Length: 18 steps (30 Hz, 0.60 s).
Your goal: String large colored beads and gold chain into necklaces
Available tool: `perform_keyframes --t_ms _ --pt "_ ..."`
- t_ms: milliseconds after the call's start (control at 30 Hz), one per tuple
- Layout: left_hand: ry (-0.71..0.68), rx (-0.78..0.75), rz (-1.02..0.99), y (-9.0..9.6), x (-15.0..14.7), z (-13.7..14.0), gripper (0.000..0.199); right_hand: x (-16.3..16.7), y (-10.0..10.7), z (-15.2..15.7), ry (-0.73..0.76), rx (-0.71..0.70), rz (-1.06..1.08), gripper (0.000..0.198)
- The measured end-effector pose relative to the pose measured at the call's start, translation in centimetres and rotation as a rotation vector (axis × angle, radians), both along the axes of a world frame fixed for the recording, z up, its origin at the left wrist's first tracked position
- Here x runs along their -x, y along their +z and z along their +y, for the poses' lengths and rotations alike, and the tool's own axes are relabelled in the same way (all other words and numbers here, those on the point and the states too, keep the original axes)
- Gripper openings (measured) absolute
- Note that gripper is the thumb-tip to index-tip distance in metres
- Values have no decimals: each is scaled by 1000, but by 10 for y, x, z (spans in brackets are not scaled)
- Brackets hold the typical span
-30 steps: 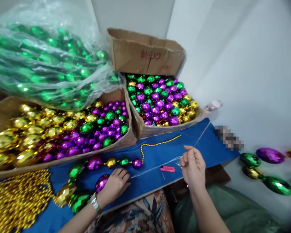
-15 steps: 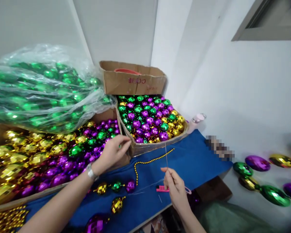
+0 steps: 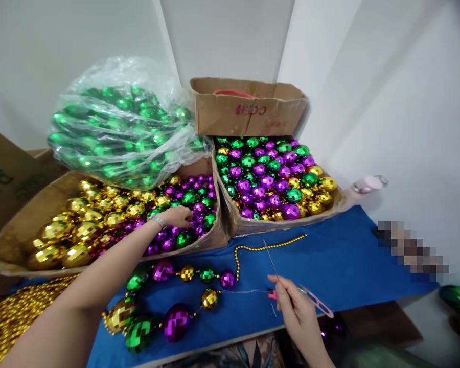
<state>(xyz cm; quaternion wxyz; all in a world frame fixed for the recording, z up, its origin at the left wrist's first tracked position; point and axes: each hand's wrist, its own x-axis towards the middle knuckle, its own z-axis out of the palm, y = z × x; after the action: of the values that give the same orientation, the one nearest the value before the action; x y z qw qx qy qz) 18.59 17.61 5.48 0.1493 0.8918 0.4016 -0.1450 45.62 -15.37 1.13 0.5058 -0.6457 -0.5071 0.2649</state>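
My right hand [image 3: 293, 302] pinches a long thin needle [image 3: 270, 258], which points up and away over the blue cloth. A pale thread [image 3: 245, 291] runs left from near this hand to a gold faceted bead [image 3: 209, 298] at the end of a bead strand [image 3: 176, 322]. My left hand [image 3: 179, 216] reaches into the left cardboard box [image 3: 19, 225], among purple and green beads [image 3: 186, 238]. Its fingers are curled, and their tips are hidden. Pink-handled scissors [image 3: 320, 302] lie partly beneath my right hand.
On the blue cloth [image 3: 341, 260] lies a gold bead chain [image 3: 268, 248]. A second box [image 3: 249, 226] holds mixed beads, with a pink bottle [image 3: 362, 190] beside it. Green balls fill a clear bag [image 3: 126, 133]. Gold bead strings [image 3: 34, 317] lie at lower left.
My left hand has gone from above the box edge down among the beads. The needle in my right hand now leans left. The view has shifted left.
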Motion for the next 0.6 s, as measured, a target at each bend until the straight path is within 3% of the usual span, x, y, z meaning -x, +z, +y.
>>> perform_keyframes --t_ms 167,333,400,500,600 --pt "18 55 14 -9 33 -8 14 7 -2 3 60 9 -60 29" --pt "-40 190 -63 -15 45 -20 42 16 -7 6 96 1 -103 29" --pt "-50 211 -104 -15 48 -21 42 18 -8 7 102 16 -108 29" --pt "-48 181 -181 -10 47 -16 29 21 -7 11 105 22 -120 29" --pt "6 52 -285 0 37 -3 27 23 -5 16 103 16 -132 28"
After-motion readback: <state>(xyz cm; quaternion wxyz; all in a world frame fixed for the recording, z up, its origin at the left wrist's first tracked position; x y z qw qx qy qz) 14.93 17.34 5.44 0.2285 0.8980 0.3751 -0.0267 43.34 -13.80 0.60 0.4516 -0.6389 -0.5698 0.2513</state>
